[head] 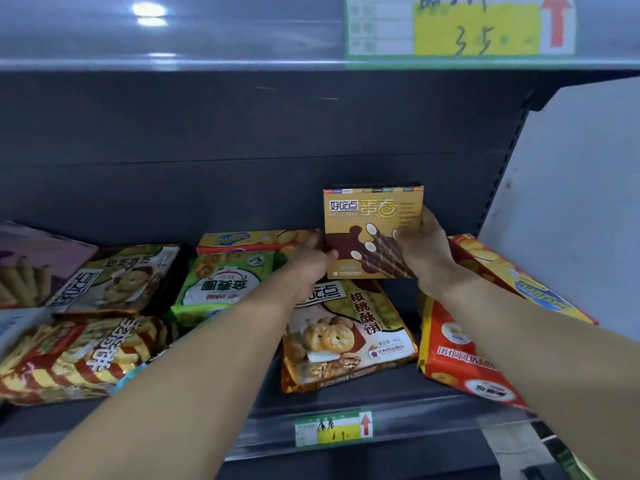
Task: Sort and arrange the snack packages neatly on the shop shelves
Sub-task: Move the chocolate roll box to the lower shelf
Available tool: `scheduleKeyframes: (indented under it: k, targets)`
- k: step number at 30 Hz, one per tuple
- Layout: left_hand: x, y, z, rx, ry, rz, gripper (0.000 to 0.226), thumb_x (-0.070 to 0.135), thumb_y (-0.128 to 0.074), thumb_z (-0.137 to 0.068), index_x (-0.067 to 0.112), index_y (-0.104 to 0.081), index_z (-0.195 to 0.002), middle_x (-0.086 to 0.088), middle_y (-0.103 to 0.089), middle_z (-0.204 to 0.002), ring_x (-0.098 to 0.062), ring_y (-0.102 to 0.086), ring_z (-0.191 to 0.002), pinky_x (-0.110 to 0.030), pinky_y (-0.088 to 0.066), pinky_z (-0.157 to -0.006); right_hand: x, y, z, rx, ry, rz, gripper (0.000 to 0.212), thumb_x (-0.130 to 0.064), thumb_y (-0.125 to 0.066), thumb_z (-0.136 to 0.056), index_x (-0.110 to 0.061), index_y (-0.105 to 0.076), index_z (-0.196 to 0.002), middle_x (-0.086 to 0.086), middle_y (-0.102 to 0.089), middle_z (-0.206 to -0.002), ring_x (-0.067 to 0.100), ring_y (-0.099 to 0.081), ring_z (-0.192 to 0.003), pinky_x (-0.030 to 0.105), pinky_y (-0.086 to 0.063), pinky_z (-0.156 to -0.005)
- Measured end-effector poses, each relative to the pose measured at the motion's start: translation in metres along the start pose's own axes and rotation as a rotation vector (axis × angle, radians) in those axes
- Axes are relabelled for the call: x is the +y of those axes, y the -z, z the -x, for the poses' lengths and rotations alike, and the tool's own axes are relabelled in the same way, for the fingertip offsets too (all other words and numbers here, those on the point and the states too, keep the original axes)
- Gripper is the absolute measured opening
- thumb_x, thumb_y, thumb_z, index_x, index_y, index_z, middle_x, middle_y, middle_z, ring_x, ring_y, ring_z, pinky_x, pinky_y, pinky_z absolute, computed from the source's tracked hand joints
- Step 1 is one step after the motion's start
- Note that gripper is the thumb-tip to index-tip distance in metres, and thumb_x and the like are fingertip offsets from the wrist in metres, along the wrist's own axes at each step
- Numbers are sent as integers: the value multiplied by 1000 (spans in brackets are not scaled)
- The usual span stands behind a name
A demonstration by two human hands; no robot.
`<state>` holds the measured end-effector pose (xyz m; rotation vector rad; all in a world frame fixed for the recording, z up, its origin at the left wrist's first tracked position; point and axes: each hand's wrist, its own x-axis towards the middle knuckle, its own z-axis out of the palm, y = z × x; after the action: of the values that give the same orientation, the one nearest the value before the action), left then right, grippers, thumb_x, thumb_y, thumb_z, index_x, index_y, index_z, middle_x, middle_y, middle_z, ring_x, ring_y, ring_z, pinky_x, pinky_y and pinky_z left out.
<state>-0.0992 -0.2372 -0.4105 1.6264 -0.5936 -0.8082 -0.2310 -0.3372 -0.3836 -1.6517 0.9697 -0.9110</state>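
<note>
Golden-brown cardboard marks the egg roll box (374,233), a flat square carton printed with chocolate-striped wafer rolls. It is held upright just right of the frame's centre, above the lying packs and in front of the dark back panel (242,150). The right hand (426,251) grips its right edge, thumb across the front. The left hand (308,268) holds the lower left corner with curled fingers.

Below it lies a glossy foil walnut cookie bag (346,334), flat and crinkled. Left of that sit a green biscuit bag (221,285) and a red-and-yellow striped bag (76,355). At the right a shiny red-orange bag (460,351) lies under a long tilted biscuit box (519,282).

The shelf (381,396) is dark smooth metal. A green-and-yellow price label (334,429) sits on its front rail. A pale side panel (571,185) closes the right.
</note>
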Motion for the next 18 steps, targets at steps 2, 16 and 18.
scheduleKeyframes:
  k: [2,16,18]
  targets:
    - [1,-6,-3,-29,10,-36,59,6,-50,-95,22,-26,-147,-4,-44,-145,-23,-44,-129,-33,-33,-107,1,2,-2,3,18,13,36,-4,-44,-93,-25,-51,-122,-9,-64,-99,5,-60,-86,20,-47,-61]
    - [-16,50,-13,213,58,-84,52,-3,-45,-93,14,-31,-141,-9,-51,-134,-26,-49,-118,-40,-43,-100,-8,-63,5,-238,3,-88,38,0,-46,-88,-25,-58,-114,-4,-71,-102,17,-67,-97,42,-55,-87]
    - [-16,57,-13,268,49,-60,48,-4,-45,-92,13,-34,-136,-10,-54,-126,-25,-52,-107,-37,-45,-91,-6,-71,6,-239,-16,-109,42,1,-45,-88,-26,-56,-118,-7,-70,-101,18,-67,-98,41,-56,-85]
